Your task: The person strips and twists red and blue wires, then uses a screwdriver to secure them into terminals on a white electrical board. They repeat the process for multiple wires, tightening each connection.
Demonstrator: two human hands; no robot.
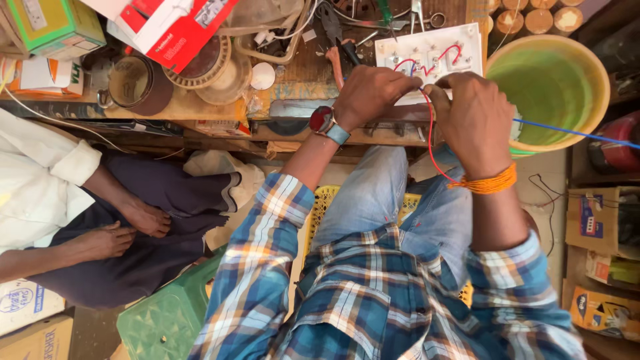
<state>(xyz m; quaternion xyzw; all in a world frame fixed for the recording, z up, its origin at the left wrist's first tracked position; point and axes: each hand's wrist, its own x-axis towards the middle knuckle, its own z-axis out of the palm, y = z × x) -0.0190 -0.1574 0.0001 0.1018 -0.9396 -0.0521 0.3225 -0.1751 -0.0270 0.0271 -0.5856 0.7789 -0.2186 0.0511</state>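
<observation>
A white switch board (407, 47) lies face down on the wooden workbench (300, 73), short red wires looped across its back. My left hand (369, 95), a watch on its wrist, pinches a red wire (431, 137) at the board's near edge. My right hand (475, 117), with orange thread around the wrist, grips the same red wire just to the right. The wire hangs down in a loop toward my lap. A blue wire (573, 133) runs from behind my right hand off to the right.
A yellow-green plastic tub (597, 80) stands right of the board. Pliers (340, 33), tools, cartons and round parts crowd the bench. Another person sits at left, hands (130, 230) on their lap. A green crate (167, 320) and cardboard boxes (600, 227) lie around my legs.
</observation>
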